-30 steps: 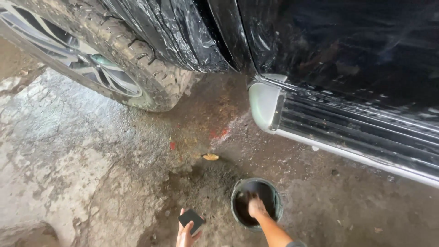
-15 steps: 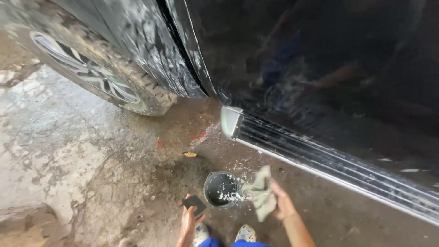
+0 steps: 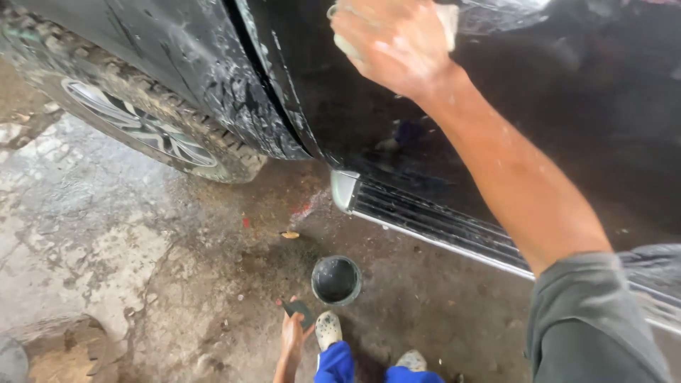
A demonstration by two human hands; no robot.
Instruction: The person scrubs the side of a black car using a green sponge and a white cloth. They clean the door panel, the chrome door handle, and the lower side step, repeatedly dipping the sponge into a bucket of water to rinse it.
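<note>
The wet cloth (image 3: 447, 18) is balled under the right hand (image 3: 394, 42), pressed flat against the black car door (image 3: 567, 106) high above the running board (image 3: 425, 220); only pale scraps of it show past the fingers. The grip is clenched on it. It looks soft and soaked, so it should fold to any shape, feel light, and slide easily on the soapy panel; a full-palm hold with the bulk bunched inside seems safest against dropping it. The left hand (image 3: 292, 333), low beside the small dark bucket (image 3: 336, 279), is closed on a flat dark card-like thing (image 3: 299, 312). Above the running board the door offers a broad smooth sweep. Left of it lie the door seam, the soapy fender (image 3: 206, 71) and the wheel (image 3: 142, 128). The running board's ribbed edge juts out below.
</note>
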